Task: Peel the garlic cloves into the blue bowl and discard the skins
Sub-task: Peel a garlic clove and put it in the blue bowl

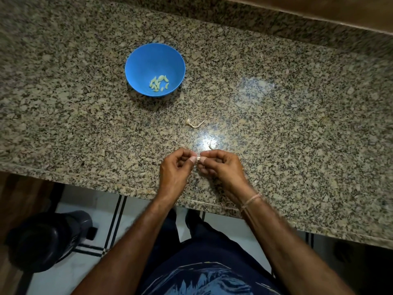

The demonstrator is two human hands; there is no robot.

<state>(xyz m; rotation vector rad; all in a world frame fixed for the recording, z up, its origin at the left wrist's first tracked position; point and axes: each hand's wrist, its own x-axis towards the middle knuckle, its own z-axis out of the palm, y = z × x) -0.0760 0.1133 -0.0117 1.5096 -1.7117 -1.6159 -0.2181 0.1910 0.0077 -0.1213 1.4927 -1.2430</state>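
Both forearms reach in over the counter's (pixel 276 124) near edge, and the hands meet just past it. The left hand (pixel 173 167) and right hand (pixel 223 167), backs upward and fingers curled, pinch a clove (pixel 198 159) between their fingertips.

Only a pale sliver of the clove (pixel 198 159) peeks out between the fingertips of the left hand (pixel 174 170) and the right hand (pixel 223 169). Skin on or off, can't tell. The other fingers curl out of sight under both palms. Just beyond the right hand a scrap (pixel 211 146) is lost in glare. Far ahead and left, the pile (pixel 158 83) in the bowl (pixel 136 67) is too small to count. Back left of the left hand, the dark bin (pixel 46 239) is a blur
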